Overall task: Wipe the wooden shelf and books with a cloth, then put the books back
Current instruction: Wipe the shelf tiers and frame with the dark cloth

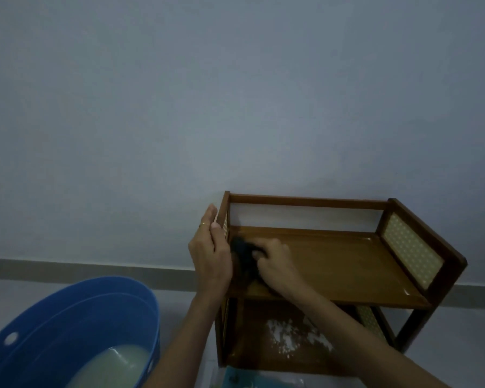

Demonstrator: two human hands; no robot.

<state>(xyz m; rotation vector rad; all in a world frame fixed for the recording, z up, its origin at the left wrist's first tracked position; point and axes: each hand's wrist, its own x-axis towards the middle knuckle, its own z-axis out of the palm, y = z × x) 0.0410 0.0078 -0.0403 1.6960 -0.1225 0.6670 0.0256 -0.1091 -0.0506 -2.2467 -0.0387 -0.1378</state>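
A small two-tier wooden shelf stands on the floor against the wall. My right hand grips a dark cloth and presses it on the left end of the top board. My left hand rests flat against the outside of the shelf's left side panel, fingers straight, a ring on one finger. The lower board carries a patch of white powder. A teal book lies on the floor in front of the shelf, partly cut off by the frame's lower edge.
A blue plastic tub with cloudy water stands on the floor at the lower left, close to my left forearm. A plain wall with a grey skirting strip runs behind everything.
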